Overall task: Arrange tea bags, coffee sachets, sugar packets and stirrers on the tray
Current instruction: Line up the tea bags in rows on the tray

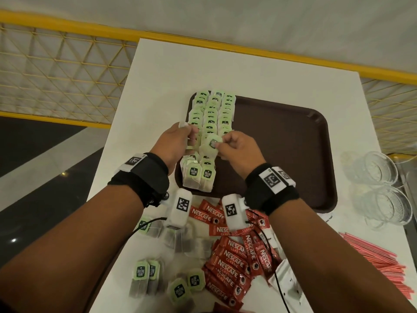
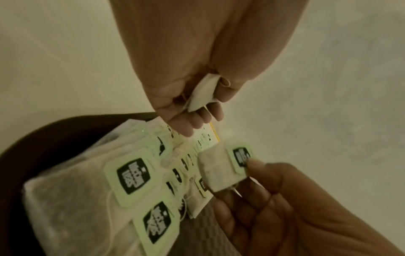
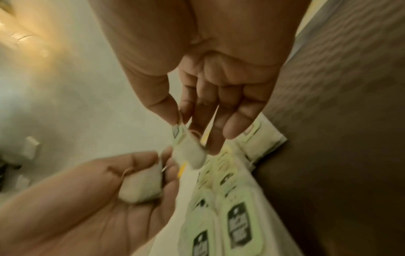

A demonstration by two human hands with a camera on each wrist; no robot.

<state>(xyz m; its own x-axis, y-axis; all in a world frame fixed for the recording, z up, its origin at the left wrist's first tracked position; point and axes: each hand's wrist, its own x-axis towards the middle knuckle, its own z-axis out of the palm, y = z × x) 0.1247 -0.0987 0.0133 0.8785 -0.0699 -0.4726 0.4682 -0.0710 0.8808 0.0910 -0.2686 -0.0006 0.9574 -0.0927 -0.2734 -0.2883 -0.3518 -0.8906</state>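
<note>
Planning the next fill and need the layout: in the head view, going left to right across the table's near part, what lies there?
Loose tea bags → Nescafe sachets → white packets → pink stirrers. All lie on the white table, nearer than the brown tray.

Even overhead light, wide-angle bending at edges; both wrist views dim, yellowish, motion-blurred.
</note>
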